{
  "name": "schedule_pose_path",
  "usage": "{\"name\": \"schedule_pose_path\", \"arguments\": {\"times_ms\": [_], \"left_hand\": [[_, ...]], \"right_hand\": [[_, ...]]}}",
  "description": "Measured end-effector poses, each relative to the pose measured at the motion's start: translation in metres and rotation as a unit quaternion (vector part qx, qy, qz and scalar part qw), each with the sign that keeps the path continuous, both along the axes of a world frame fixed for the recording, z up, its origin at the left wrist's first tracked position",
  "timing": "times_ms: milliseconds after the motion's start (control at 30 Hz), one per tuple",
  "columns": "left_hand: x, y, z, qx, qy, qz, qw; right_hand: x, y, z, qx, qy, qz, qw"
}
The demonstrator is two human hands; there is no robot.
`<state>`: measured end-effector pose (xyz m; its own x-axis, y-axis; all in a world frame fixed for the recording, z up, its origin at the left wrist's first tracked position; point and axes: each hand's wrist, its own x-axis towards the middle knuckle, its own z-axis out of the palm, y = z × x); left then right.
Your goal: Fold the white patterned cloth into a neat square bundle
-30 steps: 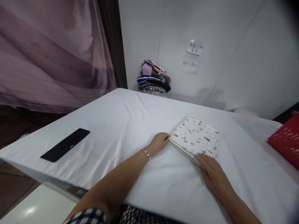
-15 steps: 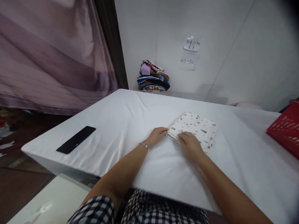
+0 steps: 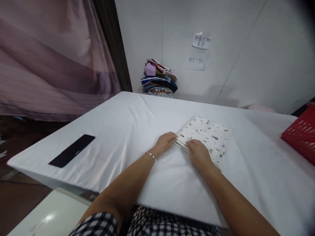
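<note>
Fingertips of right hand [image 3: 199,154] hidden under folded cloth [image 3: 209,136]

Two hands: left [image 3: 165,142], right [image 3: 199,153]. One folded cloth [image 3: 205,136]. One phone [image 3: 71,150]. One clothes pile [image 3: 158,78]. Two paper notes [image 3: 200,41]. One red basket [image 3: 300,135]. One bracelet [image 3: 150,155].

The table [image 3: 137,131] is covered in smooth white cloth with a faint sheen where light falls across it. On it lies a folded cloth [image 3: 209,134], matt, off-white, printed with small dark motifs (its layered edges look soft and thin). The phone [image 3: 72,155] is glossy black, glass-like. A thin metal bracelet [image 3: 150,155] glints. The red basket [image 3: 301,136] looks like slotted plastic. The curtain [image 3: 49,59] is satiny mauve fabric.
</note>
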<state>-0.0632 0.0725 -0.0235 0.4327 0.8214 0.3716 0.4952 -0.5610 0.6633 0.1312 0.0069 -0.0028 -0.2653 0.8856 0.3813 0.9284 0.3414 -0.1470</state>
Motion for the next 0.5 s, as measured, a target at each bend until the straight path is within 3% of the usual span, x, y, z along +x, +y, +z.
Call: {"name": "schedule_pose_path", "arguments": {"times_ms": [267,500], "left_hand": [[-0.0025,-0.0041,0.0069,0.061,0.14,0.027,0.988],[-0.005,-0.0057,0.0072,0.025,0.085,0.014,0.996]], "right_hand": [[0.0012,0.0007,-0.0074,0.029,-0.029,0.008,0.999],[0.0013,-0.0035,-0.0062,0.026,-0.013,0.038,0.999]]}}
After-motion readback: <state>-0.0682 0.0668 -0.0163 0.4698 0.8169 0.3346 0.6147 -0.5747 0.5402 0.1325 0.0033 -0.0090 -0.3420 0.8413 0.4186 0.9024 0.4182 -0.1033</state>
